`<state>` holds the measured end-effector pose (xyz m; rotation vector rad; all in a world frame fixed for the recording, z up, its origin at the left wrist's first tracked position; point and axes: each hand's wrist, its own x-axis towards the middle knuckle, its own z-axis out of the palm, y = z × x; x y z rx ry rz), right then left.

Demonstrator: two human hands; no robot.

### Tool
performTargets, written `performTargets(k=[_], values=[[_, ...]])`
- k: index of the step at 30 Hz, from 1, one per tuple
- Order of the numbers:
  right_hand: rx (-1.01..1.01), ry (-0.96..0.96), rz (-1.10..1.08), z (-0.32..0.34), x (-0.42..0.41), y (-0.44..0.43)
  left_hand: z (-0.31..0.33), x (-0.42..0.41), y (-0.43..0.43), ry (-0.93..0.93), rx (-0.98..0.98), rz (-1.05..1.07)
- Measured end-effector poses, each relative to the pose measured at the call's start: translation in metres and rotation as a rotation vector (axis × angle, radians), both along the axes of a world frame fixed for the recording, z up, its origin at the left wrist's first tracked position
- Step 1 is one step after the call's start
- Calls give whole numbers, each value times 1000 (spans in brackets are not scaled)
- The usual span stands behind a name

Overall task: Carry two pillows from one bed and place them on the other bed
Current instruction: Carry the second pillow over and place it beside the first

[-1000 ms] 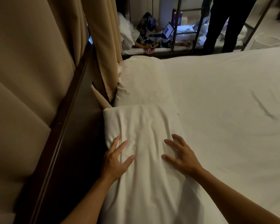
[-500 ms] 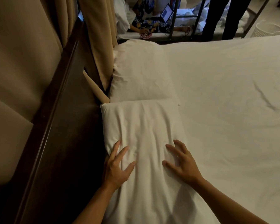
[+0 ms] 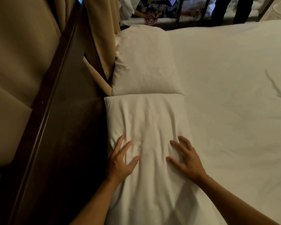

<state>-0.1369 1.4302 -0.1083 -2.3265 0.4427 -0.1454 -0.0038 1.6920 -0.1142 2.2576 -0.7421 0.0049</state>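
Note:
Two white pillows lie end to end along the dark headboard side of a white bed (image 3: 234, 111). The near pillow (image 3: 146, 120) is wrinkled and reaches down to the bottom of the view. The far pillow (image 3: 144, 65) is plumper and touches it. My left hand (image 3: 120, 161) rests flat on the near pillow's left edge, fingers spread. On the same pillow, toward its right side, my right hand (image 3: 185, 159) presses with fingers spread and slightly curled. Neither hand holds anything.
A dark wooden headboard ledge (image 3: 63, 127) runs along the left, with padded beige wall panels (image 3: 15, 78) behind it. A beige curtain (image 3: 101, 38) hangs by the far pillow. Beyond the bed stand a metal bunk frame (image 3: 206, 8), a seated person and a standing person's legs (image 3: 224, 12).
The view has tilted down and moved closer, so both pillows sit lower and larger in the frame. My hands stay on the near pillow, fingers curling slightly more.

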Motion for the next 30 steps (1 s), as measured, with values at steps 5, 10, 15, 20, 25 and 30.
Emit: performTargets(k=[5, 10, 15, 20, 25, 30], values=[[8, 56, 9, -5, 1, -5, -5, 4, 0, 29, 36, 2], [34, 266, 40, -20, -1, -17, -21, 2, 12, 81, 140, -8], [-53, 371, -119, -14, 7, -28, -19, 12, 19, 79, 288, 159], [-215, 306, -77, 8, 56, -28, 7, 55, -23, 20, 396, 149], [-306, 294, 79, 8, 108, -9, 14, 82, -77, -9, 515, 3], [-342, 327, 157, -14, 124, 9, -13, 83, -90, 36, 584, -33]])
